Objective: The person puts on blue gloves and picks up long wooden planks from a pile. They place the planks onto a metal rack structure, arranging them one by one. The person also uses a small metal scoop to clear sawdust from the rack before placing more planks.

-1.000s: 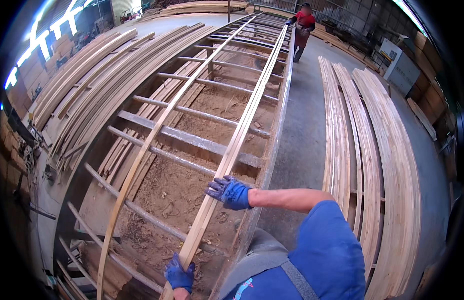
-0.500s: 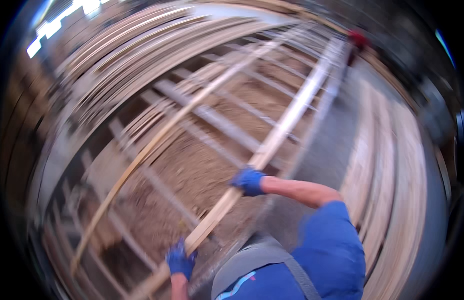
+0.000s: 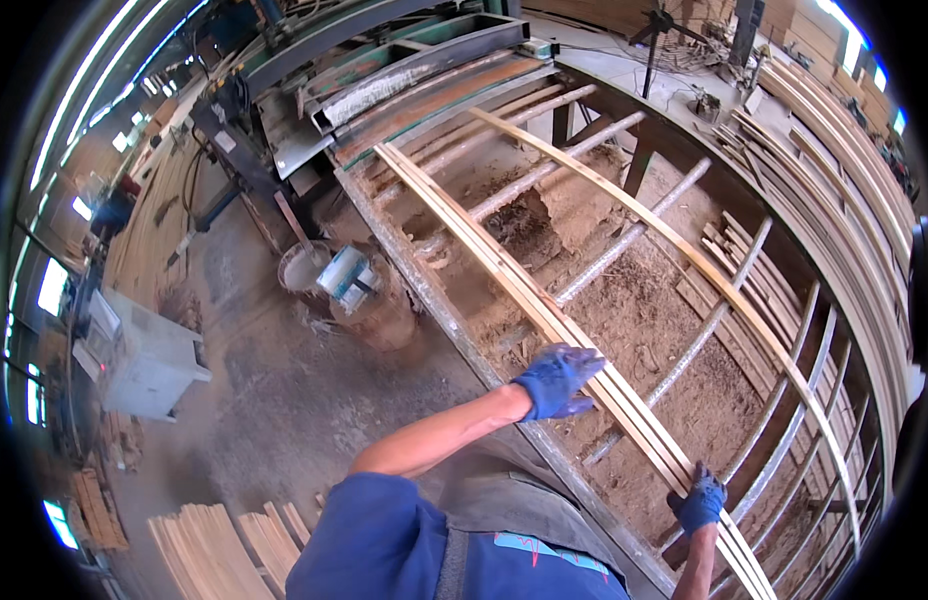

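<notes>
Long, narrow wooden strips (image 3: 504, 270) lie side by side, slanting across a metal roller frame. My left hand (image 3: 559, 382), in a blue glove, rests across the strips from above with its fingers stretched out and thumb apart. Further down the same strips, at the lower right, my right hand (image 3: 699, 497), gloved too, has its fingers bent around them. Beyond them a single bowed strip (image 3: 674, 240) spans the rollers, touched by neither hand.
Metal rollers (image 3: 604, 268) cross above heaped sawdust (image 3: 644, 330). A machine with steel beams (image 3: 424, 75) stands at the far end. On the left are a grey cabinet (image 3: 149, 360) and a tub (image 3: 379, 310); stacked boards (image 3: 209, 550) lie lower left, more lumber (image 3: 834, 180) at right.
My view has swung from one end of the frame to the machine end. Both hands remain at wooden strips; the left now lies stretched over them. The person in red has left the view.
</notes>
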The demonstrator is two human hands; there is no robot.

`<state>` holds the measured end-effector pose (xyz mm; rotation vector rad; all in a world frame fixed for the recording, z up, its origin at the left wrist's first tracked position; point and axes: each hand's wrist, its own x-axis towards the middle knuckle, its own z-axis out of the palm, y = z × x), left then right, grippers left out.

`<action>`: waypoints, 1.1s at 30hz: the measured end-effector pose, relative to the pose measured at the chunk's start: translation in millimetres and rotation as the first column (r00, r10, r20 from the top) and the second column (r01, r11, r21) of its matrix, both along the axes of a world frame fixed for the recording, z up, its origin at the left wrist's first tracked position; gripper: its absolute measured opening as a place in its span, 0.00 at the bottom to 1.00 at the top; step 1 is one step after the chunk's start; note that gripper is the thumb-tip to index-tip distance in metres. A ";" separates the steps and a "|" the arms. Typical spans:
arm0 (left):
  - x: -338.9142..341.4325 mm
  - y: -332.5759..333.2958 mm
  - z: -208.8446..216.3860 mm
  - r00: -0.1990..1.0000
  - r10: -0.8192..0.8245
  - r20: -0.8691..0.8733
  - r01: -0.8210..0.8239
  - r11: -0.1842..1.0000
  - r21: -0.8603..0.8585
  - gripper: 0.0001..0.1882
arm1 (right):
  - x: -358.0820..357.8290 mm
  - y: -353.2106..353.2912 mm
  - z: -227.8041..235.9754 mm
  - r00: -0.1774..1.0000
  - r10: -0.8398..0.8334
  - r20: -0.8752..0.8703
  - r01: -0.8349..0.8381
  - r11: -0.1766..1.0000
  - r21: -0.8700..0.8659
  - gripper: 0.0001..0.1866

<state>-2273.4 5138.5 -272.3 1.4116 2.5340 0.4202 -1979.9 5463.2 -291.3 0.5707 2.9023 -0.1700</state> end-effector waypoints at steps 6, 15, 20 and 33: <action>-9.0 -103.4 -0.2 0.975 0.197 0.100 -0.214 0.952 0.218 0.30 | -154.0 -93.8 29.2 0.925 0.233 -0.301 -0.308 0.922 -0.233 0.42; -148.2 -167.4 -43.0 0.062 0.000 0.998 -0.928 0.367 0.058 0.21 | -296.3 -138.6 -29.4 0.997 -0.040 -0.061 -0.004 0.806 -0.592 0.26; -231.8 -160.1 -139.4 -0.004 -0.041 0.999 -0.892 0.452 0.015 0.29 | -288.5 -144.6 -32.1 0.990 -0.142 -0.024 0.108 0.839 -0.534 0.26; -221.8 -100.3 -133.4 -0.291 -0.177 0.940 -0.841 0.516 -0.163 0.38 | -303.7 -137.6 -28.4 0.994 -0.104 -0.039 0.073 0.880 -0.470 0.26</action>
